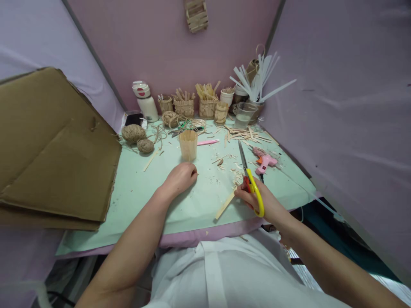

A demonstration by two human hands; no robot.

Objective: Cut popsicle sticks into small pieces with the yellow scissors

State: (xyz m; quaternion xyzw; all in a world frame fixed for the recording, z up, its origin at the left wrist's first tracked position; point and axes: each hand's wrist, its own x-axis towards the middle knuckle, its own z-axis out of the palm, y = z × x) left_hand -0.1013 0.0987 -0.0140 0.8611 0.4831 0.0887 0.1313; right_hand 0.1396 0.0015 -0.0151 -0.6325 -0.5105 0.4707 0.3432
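My left hand (182,177) rests on the green table cover just in front of a small wooden-stick cup (188,146); its fingers are curled, and whatever they hold, if anything, is too small to name. My right hand (257,192) is closed around yellow-handled scissors (253,186), whose blades point away from me. The same hand pinches one end of a flat wooden stick (224,206), which slants down toward the table's front edge. Small wood shavings (236,174) lie between the hands, near the scissors.
Twine balls (133,133) and a white bottle (147,105) stand at back left. Stick-filled holders (208,107) line the back. A pink glue gun (266,163), loose sticks (247,134) and a clear cup (244,116) are on the right. Large cardboard (58,158) covers the left side.
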